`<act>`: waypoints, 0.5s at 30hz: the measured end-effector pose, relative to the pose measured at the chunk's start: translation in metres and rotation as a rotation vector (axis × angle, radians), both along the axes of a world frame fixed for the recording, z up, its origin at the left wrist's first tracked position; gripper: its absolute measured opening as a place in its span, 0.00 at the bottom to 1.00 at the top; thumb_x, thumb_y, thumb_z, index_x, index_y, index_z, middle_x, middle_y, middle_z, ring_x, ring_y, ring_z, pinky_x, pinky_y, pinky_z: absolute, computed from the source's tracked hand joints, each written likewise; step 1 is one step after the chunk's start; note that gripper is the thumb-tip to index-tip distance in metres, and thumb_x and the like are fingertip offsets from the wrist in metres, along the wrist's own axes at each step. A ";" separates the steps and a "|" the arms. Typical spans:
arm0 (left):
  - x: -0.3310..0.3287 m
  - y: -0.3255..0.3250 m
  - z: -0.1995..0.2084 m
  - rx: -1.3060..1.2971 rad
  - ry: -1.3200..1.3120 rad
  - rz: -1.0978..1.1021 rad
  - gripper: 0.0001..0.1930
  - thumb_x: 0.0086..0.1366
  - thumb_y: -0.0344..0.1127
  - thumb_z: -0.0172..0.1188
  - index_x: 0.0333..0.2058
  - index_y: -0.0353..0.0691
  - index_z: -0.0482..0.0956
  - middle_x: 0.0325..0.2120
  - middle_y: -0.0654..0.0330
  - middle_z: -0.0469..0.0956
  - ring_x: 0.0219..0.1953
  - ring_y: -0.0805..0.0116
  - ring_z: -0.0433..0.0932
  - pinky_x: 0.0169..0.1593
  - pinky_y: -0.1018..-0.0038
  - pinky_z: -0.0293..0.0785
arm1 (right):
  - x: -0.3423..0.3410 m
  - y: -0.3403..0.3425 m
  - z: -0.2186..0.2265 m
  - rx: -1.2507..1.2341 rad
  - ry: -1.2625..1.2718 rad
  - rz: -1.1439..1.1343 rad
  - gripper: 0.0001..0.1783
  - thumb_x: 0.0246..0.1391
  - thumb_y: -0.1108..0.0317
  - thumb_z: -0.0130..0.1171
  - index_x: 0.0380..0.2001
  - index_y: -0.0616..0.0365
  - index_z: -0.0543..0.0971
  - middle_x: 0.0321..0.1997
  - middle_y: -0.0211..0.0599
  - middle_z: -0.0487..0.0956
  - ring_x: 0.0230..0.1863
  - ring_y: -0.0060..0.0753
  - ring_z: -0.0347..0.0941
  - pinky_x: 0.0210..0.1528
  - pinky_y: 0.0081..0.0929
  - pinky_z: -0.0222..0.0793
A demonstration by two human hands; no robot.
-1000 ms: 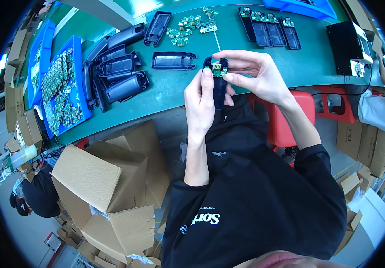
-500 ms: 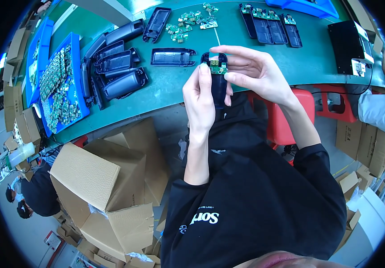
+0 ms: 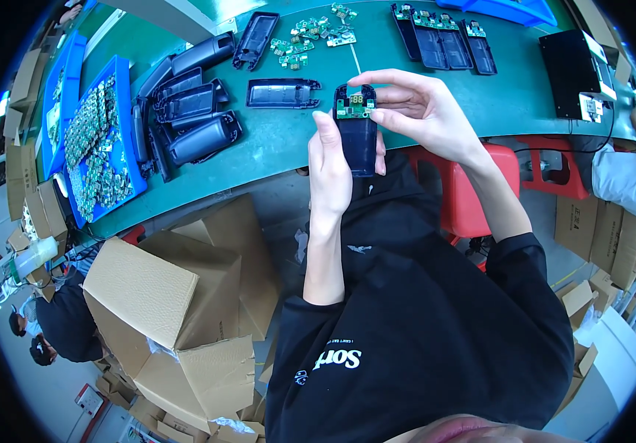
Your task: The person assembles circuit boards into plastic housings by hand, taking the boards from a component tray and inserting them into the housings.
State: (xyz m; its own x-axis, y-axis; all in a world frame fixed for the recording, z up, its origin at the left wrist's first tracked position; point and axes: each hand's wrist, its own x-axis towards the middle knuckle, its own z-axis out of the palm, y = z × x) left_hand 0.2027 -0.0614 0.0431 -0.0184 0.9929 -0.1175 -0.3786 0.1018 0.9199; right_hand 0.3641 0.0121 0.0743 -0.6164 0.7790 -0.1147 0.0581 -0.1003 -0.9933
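Note:
A dark plastic housing half [image 3: 357, 151] stands upright between my hands over the table's near edge. Across its upper end lies a small green circuit board [image 3: 353, 108] with a two-digit display. My left hand [image 3: 329, 162] cradles the housing from the left and behind; fingertips show past its right side, and the thumb is raised off the board. With my right hand [image 3: 425, 111] I grip the upper right: the thumb tip touches the board's right edge, and the index finger reaches the housing's top. Another housing half [image 3: 282, 94] lies open side up to the left.
Loose circuit boards [image 3: 292, 50] lie on the green table [image 3: 274, 144] beyond my hands. Stacked housings [image 3: 203, 136] and a blue tray [image 3: 137, 173] of boards are left. Board-fitted housings [image 3: 440, 52] and a black box [image 3: 573, 77] stand right. An open carton [image 3: 159, 284] sits below.
My left thumb has lifted off the circuit board and moved left, uncovering the board's left part. The housing has turned slightly, showing more of its inner face. My right hand has barely moved.

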 end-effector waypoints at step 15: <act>0.014 0.013 -0.017 0.020 0.011 -0.063 0.32 0.79 0.58 0.32 0.45 0.32 0.75 0.31 0.57 0.81 0.34 0.71 0.82 0.40 0.75 0.77 | 0.009 0.002 0.018 0.967 -0.596 0.226 0.61 0.31 0.66 0.79 0.72 0.47 0.59 0.72 0.45 0.61 0.75 0.51 0.52 0.74 0.49 0.50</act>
